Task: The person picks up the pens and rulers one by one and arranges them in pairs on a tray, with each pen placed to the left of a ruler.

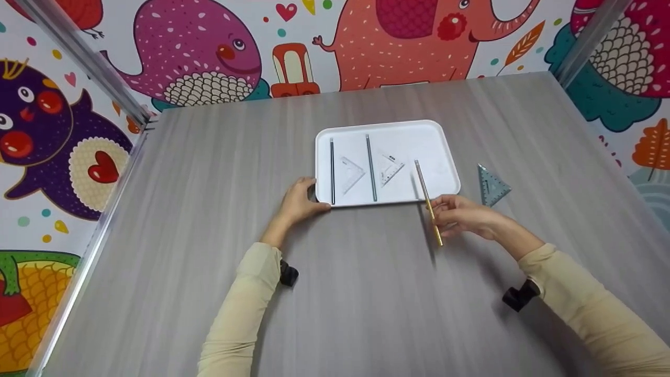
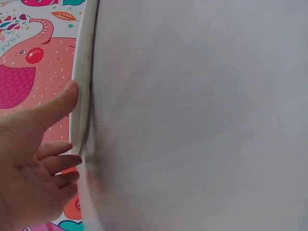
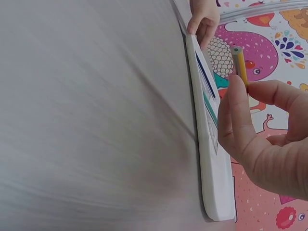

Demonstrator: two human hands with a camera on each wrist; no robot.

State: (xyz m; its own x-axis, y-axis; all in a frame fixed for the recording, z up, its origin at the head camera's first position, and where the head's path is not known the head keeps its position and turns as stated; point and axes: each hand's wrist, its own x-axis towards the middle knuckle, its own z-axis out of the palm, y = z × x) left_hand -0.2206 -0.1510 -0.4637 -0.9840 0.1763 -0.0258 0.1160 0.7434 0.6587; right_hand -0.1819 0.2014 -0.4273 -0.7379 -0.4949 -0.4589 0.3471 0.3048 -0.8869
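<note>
A white tray [image 1: 419, 188] lies on the table. My left hand [image 1: 301, 203] holds its near left corner, thumb along the front rim and fingers at the left side; the left wrist view shows the thumb [image 2: 65, 103] against the rim. My right hand [image 1: 463, 217] pinches a yellow pencil [image 1: 429, 204] between thumb and fingers, slanted over the tray's front edge near the right corner. The right wrist view shows the pencil's [image 3: 240, 66] end above the fingertips. On the tray lie a dark pencil [image 1: 332, 170], a green pencil [image 1: 371, 167] and two clear set squares [image 1: 353, 173].
A bluish-green set square [image 1: 492, 186] lies on the grey table [image 1: 345, 293], right of the tray and just beyond my right hand. Walls with printed animals [image 1: 408, 47] stand along the table's back and sides.
</note>
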